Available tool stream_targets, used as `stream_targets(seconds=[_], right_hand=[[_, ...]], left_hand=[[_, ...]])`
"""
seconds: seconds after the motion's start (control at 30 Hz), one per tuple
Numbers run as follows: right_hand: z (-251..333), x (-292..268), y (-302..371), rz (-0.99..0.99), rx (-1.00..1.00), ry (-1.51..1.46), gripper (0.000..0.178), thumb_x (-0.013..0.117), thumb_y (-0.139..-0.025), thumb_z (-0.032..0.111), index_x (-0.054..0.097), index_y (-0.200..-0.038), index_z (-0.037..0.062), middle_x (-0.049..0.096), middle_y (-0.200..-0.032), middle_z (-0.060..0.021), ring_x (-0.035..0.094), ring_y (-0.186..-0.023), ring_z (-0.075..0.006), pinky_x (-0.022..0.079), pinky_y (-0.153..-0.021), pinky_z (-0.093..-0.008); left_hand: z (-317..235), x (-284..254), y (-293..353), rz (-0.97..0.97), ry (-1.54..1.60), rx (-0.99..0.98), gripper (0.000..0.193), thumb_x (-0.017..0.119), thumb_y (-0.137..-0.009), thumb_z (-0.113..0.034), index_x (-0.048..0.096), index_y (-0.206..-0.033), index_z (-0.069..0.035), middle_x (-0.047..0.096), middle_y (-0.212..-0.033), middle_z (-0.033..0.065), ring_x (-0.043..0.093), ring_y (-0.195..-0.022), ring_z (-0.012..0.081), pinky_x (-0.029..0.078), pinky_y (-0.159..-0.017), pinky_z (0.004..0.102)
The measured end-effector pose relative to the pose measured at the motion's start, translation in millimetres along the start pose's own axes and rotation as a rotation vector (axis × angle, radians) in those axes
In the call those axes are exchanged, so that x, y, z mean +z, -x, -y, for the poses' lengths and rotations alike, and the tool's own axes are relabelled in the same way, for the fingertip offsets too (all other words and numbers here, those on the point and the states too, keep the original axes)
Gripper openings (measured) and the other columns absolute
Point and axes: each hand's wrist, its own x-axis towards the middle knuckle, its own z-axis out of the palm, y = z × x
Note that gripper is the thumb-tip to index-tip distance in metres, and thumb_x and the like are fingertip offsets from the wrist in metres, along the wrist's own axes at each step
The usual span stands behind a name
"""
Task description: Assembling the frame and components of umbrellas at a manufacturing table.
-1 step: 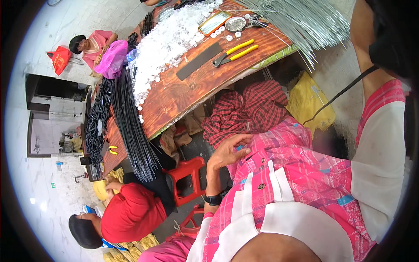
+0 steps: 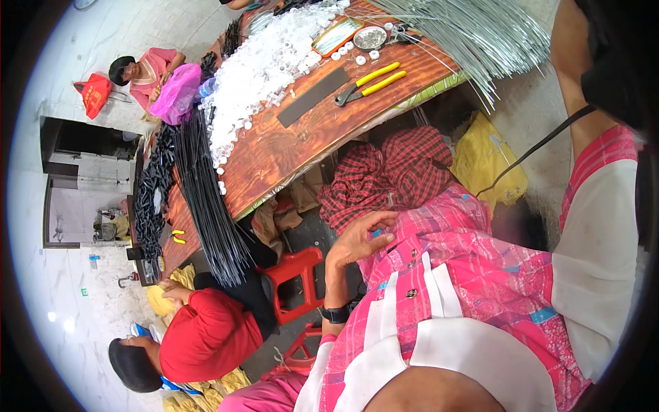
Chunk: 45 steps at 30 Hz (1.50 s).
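Note:
My left hand (image 2: 360, 238) rests on the front of my pink checked shirt (image 2: 446, 226), its fingers apart and nothing in them. A dark watch (image 2: 336, 315) is on that wrist. My right forearm (image 2: 571, 62) rises along the right edge, and its hand is out of the picture. Beside that arm are a black object (image 2: 611, 86) and a black cable (image 2: 532, 150) that hangs toward my lap. On the wooden table (image 2: 274, 154) in front lie yellow-handled pliers (image 2: 371, 83) next to a flat dark strip (image 2: 314, 96). Neither hand touches them.
White plastic pieces (image 2: 254, 82) heap across the table. Black cable ties (image 2: 209, 199) overhang its left part, and pale wires (image 2: 473, 41) its right end. A red stool (image 2: 292, 278) stands left of me. Two co-workers sit nearby, one in red (image 2: 209, 336), one in pink (image 2: 152, 72).
The co-worker in red has shifted their hands slightly. My left hand and the things on the table have not moved.

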Motion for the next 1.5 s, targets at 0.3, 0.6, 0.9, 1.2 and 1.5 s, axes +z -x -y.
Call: stream_targets(seconds=[0.3,0.6,0.9,1.2,1.5], right_hand=[[-11.0,2.5,31.9,-0.03,0.093,0.016,0.023,0.06,-0.092,0.027,0.065,-0.085,0.0055,0.064,-0.07,-0.0015,0.062,-0.068,-0.0111,0.049,-0.062,-0.0283],[-9.9,-14.7,55.5,0.0,0.194,0.093,0.024,0.061,-0.091,0.028,0.065,-0.085,0.0056,0.064,-0.07,-0.0017,0.063,-0.068,-0.0115,0.05,-0.062,-0.0289],[-12.2,-72.4,16.5,0.156,0.166,0.572,0.022,0.063,-0.089,0.029,0.067,-0.088,0.0082,0.066,-0.072,-0.0046,0.065,-0.069,-0.0163,0.051,-0.062,-0.0327],[-200.7,-75.3,93.4,0.402,0.327,1.123,0.011,0.066,-0.08,0.024,0.072,-0.083,0.0149,0.067,-0.082,-0.0101,0.067,-0.079,-0.0314,0.052,-0.065,-0.0466],[-175.0,-100.1,90.9,0.269,0.504,1.17,0.016,0.06,-0.079,0.021,0.072,-0.082,0.0109,0.07,-0.087,-0.0134,0.068,-0.083,-0.0334,0.053,-0.07,-0.0477]], left_hand=[[3.3,-0.9,-3.6,0.008,0.0,0.018,0.05,0.072,-0.086,-0.014,0.056,-0.133,-0.007,0.061,-0.121,0.0092,0.06,-0.108,0.0189,0.048,-0.093,0.0344],[-7.0,-3.1,-12.3,0.031,-0.029,0.042,0.051,0.07,-0.086,-0.012,0.054,-0.134,-0.007,0.061,-0.124,0.0085,0.058,-0.114,0.0199,0.045,-0.099,0.0339],[5.6,-16.4,-8.2,0.015,0.218,-0.08,0.051,0.068,-0.088,-0.006,0.051,-0.137,-0.006,0.061,-0.121,0.0076,0.057,-0.109,0.0153,0.047,-0.096,0.0313],[4.8,-31.5,-26.9,0.055,0.343,-0.093,0.054,0.069,-0.091,-0.018,0.048,-0.139,-0.007,0.06,-0.124,0.0084,0.057,-0.114,0.0173,0.046,-0.096,0.0321],[10.7,-52.2,-46.6,0.023,0.441,-0.091,0.051,0.072,-0.087,-0.013,0.054,-0.134,-0.004,0.063,-0.119,0.0114,0.061,-0.11,0.0204,0.048,-0.096,0.0338]])
